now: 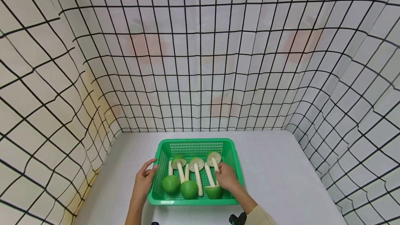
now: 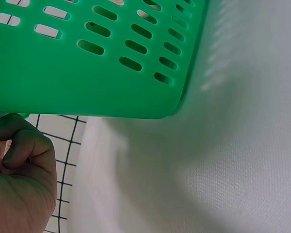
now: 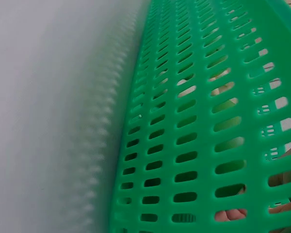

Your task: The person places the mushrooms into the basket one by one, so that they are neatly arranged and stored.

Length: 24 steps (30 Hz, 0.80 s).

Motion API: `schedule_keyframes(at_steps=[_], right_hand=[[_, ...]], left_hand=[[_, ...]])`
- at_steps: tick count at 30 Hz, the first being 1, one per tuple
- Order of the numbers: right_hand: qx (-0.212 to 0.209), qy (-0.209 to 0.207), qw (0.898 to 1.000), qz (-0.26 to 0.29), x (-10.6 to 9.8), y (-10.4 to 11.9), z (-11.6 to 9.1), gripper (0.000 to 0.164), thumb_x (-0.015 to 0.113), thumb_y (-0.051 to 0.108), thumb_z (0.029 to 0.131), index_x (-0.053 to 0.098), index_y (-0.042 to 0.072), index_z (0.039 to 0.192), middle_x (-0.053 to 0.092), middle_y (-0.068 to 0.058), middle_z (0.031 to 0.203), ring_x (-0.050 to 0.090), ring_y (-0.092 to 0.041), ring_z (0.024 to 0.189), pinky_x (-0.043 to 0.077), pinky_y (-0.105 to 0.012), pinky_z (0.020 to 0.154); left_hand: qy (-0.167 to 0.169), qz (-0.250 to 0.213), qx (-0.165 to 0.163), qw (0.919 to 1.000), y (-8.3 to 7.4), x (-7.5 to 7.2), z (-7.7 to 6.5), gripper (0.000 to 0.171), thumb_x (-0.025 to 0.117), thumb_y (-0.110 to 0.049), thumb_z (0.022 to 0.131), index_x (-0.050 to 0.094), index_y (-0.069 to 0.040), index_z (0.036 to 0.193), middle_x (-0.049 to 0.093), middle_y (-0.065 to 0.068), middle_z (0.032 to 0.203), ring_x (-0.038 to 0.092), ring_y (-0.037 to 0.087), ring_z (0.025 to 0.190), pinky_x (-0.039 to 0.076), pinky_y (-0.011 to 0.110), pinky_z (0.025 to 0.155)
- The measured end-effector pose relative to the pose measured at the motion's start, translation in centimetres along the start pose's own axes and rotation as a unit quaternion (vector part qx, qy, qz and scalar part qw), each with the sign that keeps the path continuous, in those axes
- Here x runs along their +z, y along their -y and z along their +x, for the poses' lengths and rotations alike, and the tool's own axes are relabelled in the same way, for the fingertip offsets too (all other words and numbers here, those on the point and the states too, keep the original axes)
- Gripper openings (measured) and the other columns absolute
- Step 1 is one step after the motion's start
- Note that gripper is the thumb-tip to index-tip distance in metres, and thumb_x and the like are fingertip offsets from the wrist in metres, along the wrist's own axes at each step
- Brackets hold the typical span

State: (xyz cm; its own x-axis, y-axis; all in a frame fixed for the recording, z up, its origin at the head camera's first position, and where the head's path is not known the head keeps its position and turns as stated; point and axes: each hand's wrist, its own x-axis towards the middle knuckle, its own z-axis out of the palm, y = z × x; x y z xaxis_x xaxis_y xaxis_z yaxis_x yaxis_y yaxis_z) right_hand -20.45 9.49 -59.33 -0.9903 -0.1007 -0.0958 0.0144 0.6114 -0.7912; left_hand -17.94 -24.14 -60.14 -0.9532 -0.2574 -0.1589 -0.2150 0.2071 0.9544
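Note:
A green plastic basket with slotted walls holds several toy mushrooms with green caps and pale stems. My left hand grips the basket's left rim, its thumb and forefinger meeting at the edge. In the left wrist view, the curled fingers show beside that rim. Inside the basket at the right, my right hand pinches the stem of the back right mushroom, whose pale underside faces up. A front right mushroom lies just below that hand. In the right wrist view the basket wall hides most of the fingers.
The basket stands on a white tabletop. Black wire grid rises behind and on both sides, with pale sheeting beyond it. Other mushrooms lie in the basket, among them a left front one and a middle front one.

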Motion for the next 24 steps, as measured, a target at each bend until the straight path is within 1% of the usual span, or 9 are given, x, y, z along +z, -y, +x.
schedule_keyframes(at_steps=[7, 10, 12, 15, 17, 19, 21, 22, 24], right_hand=[[-0.014, 0.000, 0.998, -0.060, 0.1, 0.3, -0.3, 0.039, 0.064, 0.001, 0.094, 0.055, -0.014, 0.129, 0.058, -0.018, 0.100, 0.054, -0.023, 0.084, 0.048, -0.037, 0.066], [-0.019, -0.008, 0.996, -0.090, 0.0, 0.8, -0.5, 0.050, 0.069, 0.005, 0.092, 0.051, -0.016, 0.135, 0.058, -0.024, 0.110, 0.057, -0.028, 0.090, 0.052, -0.044, 0.072], [-0.027, -0.013, 0.994, -0.104, -0.3, 1.0, -0.8, 0.055, 0.070, 0.008, 0.092, 0.050, -0.017, 0.137, 0.058, -0.029, 0.121, 0.061, -0.035, 0.100, 0.055, -0.051, 0.081], [-0.053, -0.013, 0.994, -0.090, -1.2, 1.4, -1.2, 0.055, 0.069, 0.009, 0.094, 0.049, -0.017, 0.139, 0.055, -0.033, 0.133, 0.060, -0.044, 0.115, 0.053, -0.057, 0.091], [-0.065, -0.013, 0.995, -0.072, -2.2, 1.6, -1.6, 0.053, 0.067, 0.011, 0.097, 0.050, -0.012, 0.141, 0.054, -0.030, 0.138, 0.059, -0.045, 0.122, 0.053, -0.056, 0.094], [-0.079, -0.018, 0.995, -0.052, -3.5, 1.7, -1.9, 0.050, 0.067, 0.013, 0.099, 0.052, -0.008, 0.141, 0.057, -0.026, 0.137, 0.060, -0.041, 0.120, 0.054, -0.053, 0.093], [-0.093, -0.028, 0.994, -0.044, -4.8, 1.5, -2.1, 0.047, 0.068, 0.015, 0.099, 0.054, -0.002, 0.140, 0.060, -0.019, 0.134, 0.063, -0.035, 0.117, 0.056, -0.049, 0.093], [-0.099, -0.035, 0.993, -0.045, -5.4, 1.3, -2.2, 0.045, 0.068, 0.016, 0.099, 0.055, 0.000, 0.140, 0.061, -0.016, 0.133, 0.063, -0.033, 0.117, 0.056, -0.046, 0.094], [-0.122, -0.043, 0.991, -0.039, -6.7, 0.6, -2.2, 0.044, 0.070, 0.013, 0.099, 0.057, 0.001, 0.138, 0.062, -0.015, 0.130, 0.064, -0.030, 0.117, 0.055, -0.043, 0.098]], left_hand=[[-0.005, 0.008, -0.003, 1.0000, 0.0, -0.1, -0.2, 0.043, 0.063, -0.044, 0.102, 0.058, -0.028, 0.142, 0.042, -0.006, 0.066, 0.043, 0.011, 0.060, 0.038, 0.025, 0.056], [-0.004, 0.011, 0.004, 0.9999, -0.1, -0.1, -0.2, 0.043, 0.063, -0.044, 0.102, 0.058, -0.028, 0.142, 0.042, -0.006, 0.067, 0.043, 0.011, 0.061, 0.038, 0.025, 0.057], [-0.006, 0.013, 0.010, 0.9999, -0.2, -0.1, -0.3, 0.042, 0.063, -0.044, 0.102, 0.059, -0.029, 0.141, 0.043, -0.006, 0.067, 0.043, 0.011, 0.061, 0.038, 0.025, 0.057], [-0.011, 0.029, 0.021, 0.9993, -0.4, 0.0, -0.4, 0.041, 0.063, -0.044, 0.102, 0.060, -0.028, 0.140, 0.045, -0.004, 0.068, 0.044, 0.011, 0.061, 0.039, 0.025, 0.056], [-0.014, 0.044, 0.029, 0.9985, -0.5, 0.1, -0.4, 0.043, 0.062, -0.047, 0.102, 0.061, -0.027, 0.140, 0.049, -0.001, 0.070, 0.047, 0.012, 0.062, 0.041, 0.025, 0.056], [-0.017, 0.061, 0.038, 0.9973, -0.5, 0.1, -0.4, 0.045, 0.059, -0.051, 0.103, 0.061, -0.027, 0.141, 0.058, 0.004, 0.078, 0.053, 0.014, 0.067, 0.045, 0.027, 0.059], [-0.017, 0.077, 0.045, 0.9959, -0.5, 0.0, -0.5, 0.049, 0.051, -0.056, 0.104, 0.059, -0.026, 0.143, 0.069, 0.010, 0.099, 0.063, 0.020, 0.084, 0.051, 0.032, 0.068], [-0.019, 0.083, 0.047, 0.9953, -0.5, -0.1, -0.6, 0.052, 0.047, -0.059, 0.105, 0.058, -0.027, 0.144, 0.070, 0.014, 0.110, 0.065, 0.024, 0.093, 0.054, 0.036, 0.073], [-0.024, 0.080, 0.056, 0.9949, -0.4, -0.5, -0.7, 0.056, 0.039, -0.060, 0.107, 0.056, -0.025, 0.146, 0.066, 0.016, 0.120, 0.064, 0.026, 0.097, 0.054, 0.037, 0.075]])
